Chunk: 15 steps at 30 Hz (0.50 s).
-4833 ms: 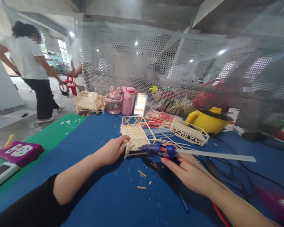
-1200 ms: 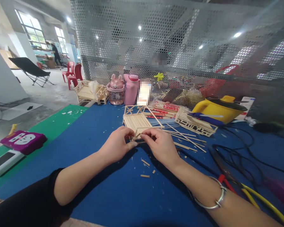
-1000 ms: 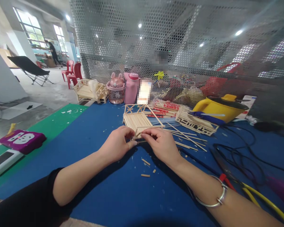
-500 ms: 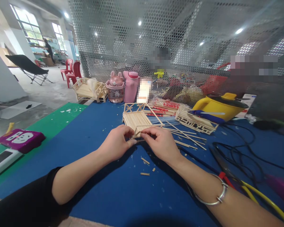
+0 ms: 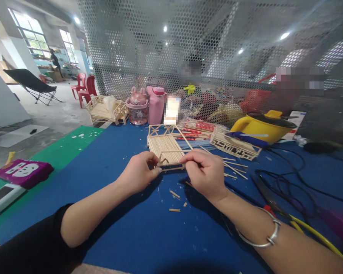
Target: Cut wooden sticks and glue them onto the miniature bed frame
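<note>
A small model bed of thin wooden sticks (image 5: 165, 145) lies on the blue mat (image 5: 148, 228) in front of me. My left hand (image 5: 138, 173) pinches the near left corner of its end frame. My right hand (image 5: 206, 172) pinches the near right end of the same frame, fingers curled round a stick. Both hands hold the near end frame (image 5: 171, 160) a little above the mat. Loose sticks (image 5: 231, 167) lie to the right of my right hand.
A second stick frame (image 5: 234, 144) and a blue glue gun (image 5: 246, 137) lie by a yellow pot (image 5: 264, 127). Pink bottles (image 5: 147, 108) and another stick model (image 5: 104, 110) stand at the back by the mesh screen. Cables (image 5: 286, 182) run at right. A purple power strip (image 5: 23, 172) sits far left.
The glue gun that my right hand held earlier now lies by the yellow pot. Both hands have closed on the bed's near end, and my right hand has shifted slightly right.
</note>
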Each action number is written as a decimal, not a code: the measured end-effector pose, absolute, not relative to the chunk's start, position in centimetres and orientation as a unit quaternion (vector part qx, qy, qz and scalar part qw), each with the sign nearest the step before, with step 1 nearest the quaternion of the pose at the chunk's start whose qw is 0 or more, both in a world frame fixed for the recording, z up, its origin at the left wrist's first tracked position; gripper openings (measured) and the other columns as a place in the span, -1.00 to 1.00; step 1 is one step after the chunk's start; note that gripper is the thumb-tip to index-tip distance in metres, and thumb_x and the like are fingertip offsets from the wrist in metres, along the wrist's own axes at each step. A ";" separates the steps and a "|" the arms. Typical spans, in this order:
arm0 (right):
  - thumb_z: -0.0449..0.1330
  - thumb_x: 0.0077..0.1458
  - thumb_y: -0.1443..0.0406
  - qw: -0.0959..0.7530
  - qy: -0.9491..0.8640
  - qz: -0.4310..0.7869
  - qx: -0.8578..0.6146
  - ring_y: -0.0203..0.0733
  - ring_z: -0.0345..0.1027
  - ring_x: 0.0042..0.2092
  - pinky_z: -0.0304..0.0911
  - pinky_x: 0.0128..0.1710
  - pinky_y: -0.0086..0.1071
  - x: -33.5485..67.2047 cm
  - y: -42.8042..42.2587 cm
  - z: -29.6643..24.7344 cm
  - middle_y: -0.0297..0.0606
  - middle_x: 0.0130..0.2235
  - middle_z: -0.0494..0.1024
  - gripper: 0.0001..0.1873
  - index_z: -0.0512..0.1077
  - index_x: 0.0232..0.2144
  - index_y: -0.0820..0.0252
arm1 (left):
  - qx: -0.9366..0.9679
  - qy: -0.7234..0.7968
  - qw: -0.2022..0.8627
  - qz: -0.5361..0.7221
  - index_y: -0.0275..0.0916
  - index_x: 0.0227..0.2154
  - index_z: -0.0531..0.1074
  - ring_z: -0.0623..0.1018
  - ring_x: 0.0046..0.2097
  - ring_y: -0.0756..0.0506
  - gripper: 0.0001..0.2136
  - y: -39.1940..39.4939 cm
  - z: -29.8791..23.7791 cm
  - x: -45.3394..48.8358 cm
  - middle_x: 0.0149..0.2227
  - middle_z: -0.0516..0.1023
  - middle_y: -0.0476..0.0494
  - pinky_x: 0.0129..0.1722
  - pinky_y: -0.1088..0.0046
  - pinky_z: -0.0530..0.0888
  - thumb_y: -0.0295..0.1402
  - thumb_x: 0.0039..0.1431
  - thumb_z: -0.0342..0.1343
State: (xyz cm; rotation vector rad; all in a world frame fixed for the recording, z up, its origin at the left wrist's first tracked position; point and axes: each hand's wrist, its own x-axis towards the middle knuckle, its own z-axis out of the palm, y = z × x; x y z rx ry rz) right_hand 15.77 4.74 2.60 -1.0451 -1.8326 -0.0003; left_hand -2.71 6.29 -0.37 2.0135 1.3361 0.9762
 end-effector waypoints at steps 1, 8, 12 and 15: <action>-0.02 -0.10 0.47 0.500 -0.760 -0.018 -0.415 -0.24 0.34 -0.49 0.27 -0.44 -0.35 16.0 4.7 3.1 -0.32 -0.57 0.45 -0.73 0.43 -0.62 0.13 | 0.742 0.494 0.280 0.356 -0.21 -0.48 0.38 0.49 -0.35 -0.07 -0.94 6.3 -0.3 -2.8 -0.41 0.52 -0.07 -0.34 0.40 0.38 -0.38 -0.05 0.13; 0.09 -0.09 0.40 0.442 -0.805 -0.105 -0.380 -0.09 0.33 -0.18 0.26 -0.14 -0.20 18.5 3.1 4.0 -0.19 -0.27 0.42 -0.79 0.40 -0.33 0.13 | 0.733 0.481 0.344 0.336 -0.23 -0.47 0.36 0.42 -0.47 0.01 -0.91 5.9 -0.1 -2.7 -0.52 0.48 0.01 -0.47 0.51 0.31 -0.37 -0.06 0.14; 0.09 -0.01 0.40 0.412 -0.822 -0.039 -0.392 -0.27 0.35 -0.42 0.27 -0.38 -0.39 18.7 1.3 2.1 -0.33 -0.45 0.48 -0.85 0.42 -0.36 0.12 | 0.738 0.467 0.354 0.334 -0.23 -0.48 0.33 0.41 -0.46 0.02 -0.90 5.3 -0.4 -2.1 -0.51 0.45 0.02 -0.45 0.51 0.33 -0.38 -0.07 0.15; 0.05 0.08 0.35 0.335 -0.818 0.051 -0.465 -0.30 0.38 -0.47 0.24 -0.43 -0.43 18.1 1.6 1.2 -0.35 -0.46 0.54 -0.75 0.45 -0.20 0.15 | 0.735 0.459 0.368 0.336 -0.23 -0.48 0.31 0.43 -0.43 0.01 -0.89 5.2 -0.5 -1.9 -0.48 0.45 0.01 -0.42 0.50 0.35 -0.39 -0.06 0.14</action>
